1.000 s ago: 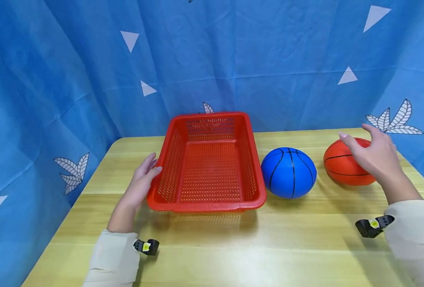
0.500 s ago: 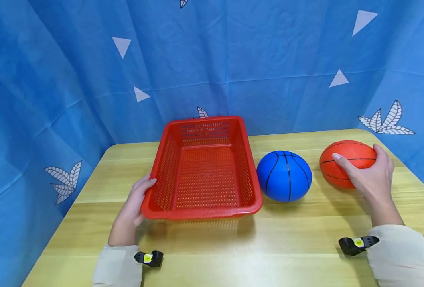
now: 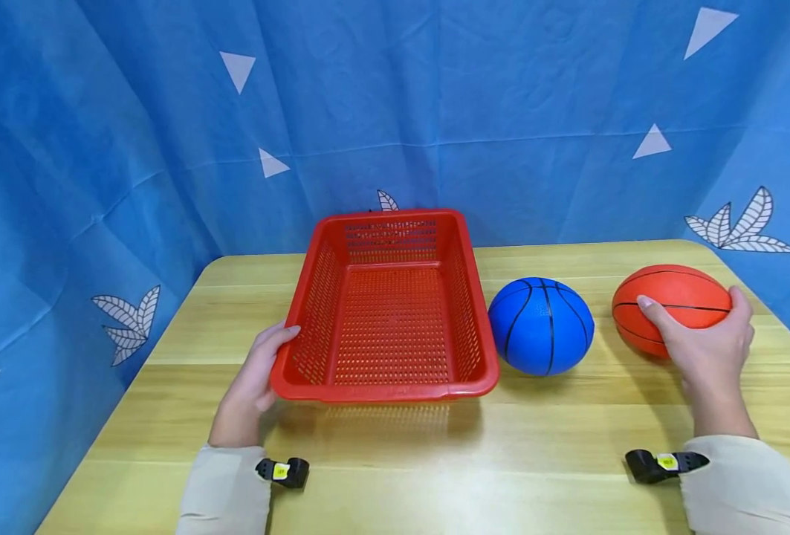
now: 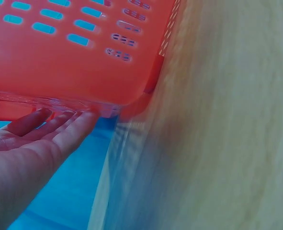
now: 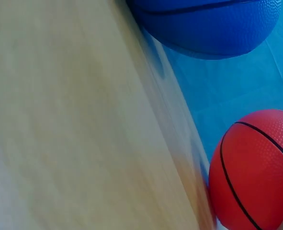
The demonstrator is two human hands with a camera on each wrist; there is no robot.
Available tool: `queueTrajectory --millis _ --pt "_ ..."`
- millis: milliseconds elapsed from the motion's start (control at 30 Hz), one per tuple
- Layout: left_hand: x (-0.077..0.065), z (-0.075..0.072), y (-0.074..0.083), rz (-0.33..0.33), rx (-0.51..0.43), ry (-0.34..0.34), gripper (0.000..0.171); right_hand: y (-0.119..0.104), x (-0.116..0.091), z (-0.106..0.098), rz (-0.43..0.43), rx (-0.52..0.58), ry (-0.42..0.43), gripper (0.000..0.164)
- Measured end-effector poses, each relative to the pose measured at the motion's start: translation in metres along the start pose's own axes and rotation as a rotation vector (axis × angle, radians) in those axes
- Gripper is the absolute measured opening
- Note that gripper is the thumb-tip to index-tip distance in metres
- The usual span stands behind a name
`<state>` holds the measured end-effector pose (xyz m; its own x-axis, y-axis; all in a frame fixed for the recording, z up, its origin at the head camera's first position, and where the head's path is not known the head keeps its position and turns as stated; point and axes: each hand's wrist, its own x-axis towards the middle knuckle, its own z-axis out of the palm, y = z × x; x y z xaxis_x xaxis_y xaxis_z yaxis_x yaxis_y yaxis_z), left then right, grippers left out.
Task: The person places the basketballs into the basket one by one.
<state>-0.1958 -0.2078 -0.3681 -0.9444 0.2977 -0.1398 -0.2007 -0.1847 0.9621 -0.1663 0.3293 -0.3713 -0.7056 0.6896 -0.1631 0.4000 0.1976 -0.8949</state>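
Note:
In the head view, a red plastic basket (image 3: pixel 395 327) with perforated walls stands mid-table, nothing inside it. My left hand (image 3: pixel 254 375) holds its left rim, thumb over the top; in the left wrist view the fingers (image 4: pixel 76 132) reach under the rim. On the far right, my right hand (image 3: pixel 712 357) grips a red-orange ball with black lines, a small basketball (image 3: pixel 672 297), thumb on the near left side and fingers round the right. The right wrist view shows the red basketball (image 5: pixel 251 167) at the lower right, with the hand mostly out of frame.
A blue basketball (image 3: pixel 542 327) sits between the basket and the red basketball, close by the basket's right wall. The light wooden table (image 3: pixel 535 468) ends at the back before a blue curtain (image 3: pixel 502 89) with white triangles and leaves.
My right hand has come down from over the red basketball and closed round its near and right sides. My left thumb and fingers have taken hold of the basket's rim.

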Motion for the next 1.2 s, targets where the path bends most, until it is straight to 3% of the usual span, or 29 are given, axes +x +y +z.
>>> queueTrajectory --millis 567,1033,1200 --pt "0.001 0.002 -0.002 -0.005 0.006 0.009 0.048 0.007 -0.001 -0.001 0.022 0.102 0.064 0.1" --pt "0.0 0.002 -0.001 0.026 0.015 0.003 0.048 -0.005 -0.007 0.002 -0.031 0.172 0.084 0.093" --pt "-0.001 0.002 0.0 0.027 0.022 0.008 0.048 -0.015 -0.016 0.003 -0.086 0.215 0.093 0.089"
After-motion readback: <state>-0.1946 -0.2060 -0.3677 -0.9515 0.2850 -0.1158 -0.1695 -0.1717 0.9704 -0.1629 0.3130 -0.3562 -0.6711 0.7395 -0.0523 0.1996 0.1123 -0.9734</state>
